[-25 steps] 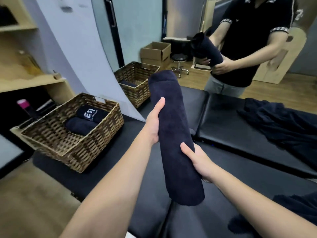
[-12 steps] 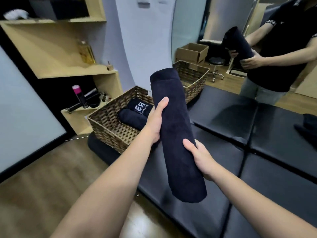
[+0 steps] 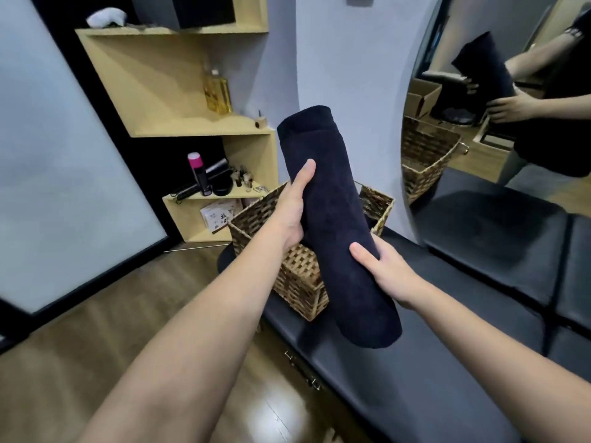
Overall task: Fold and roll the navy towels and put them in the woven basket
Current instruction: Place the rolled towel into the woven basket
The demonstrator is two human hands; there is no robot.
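— Both hands, left hand [image 3: 292,215] and right hand [image 3: 388,270], curl round the rolled navy towel [image 3: 335,225].
— It's swung across, now hanging over the woven basket [image 3: 297,276]. Ready to drop in!

The rolled towel [image 3: 335,225] has swung over the woven basket [image 3: 300,276] — now hiding its inside.

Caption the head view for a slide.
Both hands, left and right, hold a rolled navy towel above the woven wicker basket.
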